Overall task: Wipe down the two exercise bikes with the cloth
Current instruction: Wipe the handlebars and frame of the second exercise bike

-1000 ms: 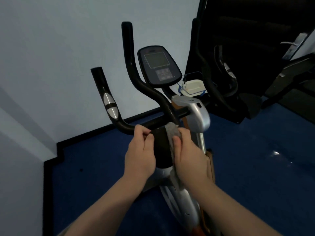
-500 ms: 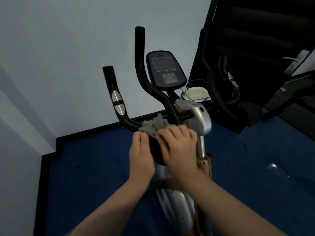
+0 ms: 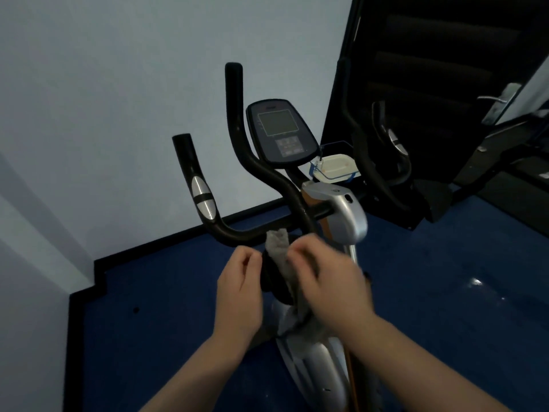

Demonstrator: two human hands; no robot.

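1. The near exercise bike point(image 3: 335, 212) stands on the blue floor point(image 3: 166, 292), close to the pale wall point(image 3: 104, 99) and its black skirting.
2. Its black handlebar point(image 3: 237, 231) sweeps from a silver-patched left grip up into a tall curved bar, with the console point(image 3: 280, 132) behind and above it.
3. A dark round part of the bike point(image 3: 273, 281) sits just below the handlebar's middle, between the two hands.
4. The grey cloth point(image 3: 277, 243) lies draped over that dark part; its top end touches the handlebar and its lower end trails down under the right palm onto the silver frame.
5. The right hand point(image 3: 332, 281) is blurred; its fingers point(image 3: 300, 254) are curled over the cloth and hold it against the dark part.
6. The left hand point(image 3: 237, 286) sits just beside the dark part on its left side, fingers point(image 3: 246, 258) curled inward; I cannot tell whether they grip the part or merely close on themselves.
7. A second exercise bike point(image 3: 389, 162) stands farther right, dark against a black panel, with its own curved handlebar and silver patch.
8. A white tray in a blue wire holder point(image 3: 335, 168) shows between the two machines, behind the console.
9. A silver door handle point(image 3: 496, 99) appears near the right edge.
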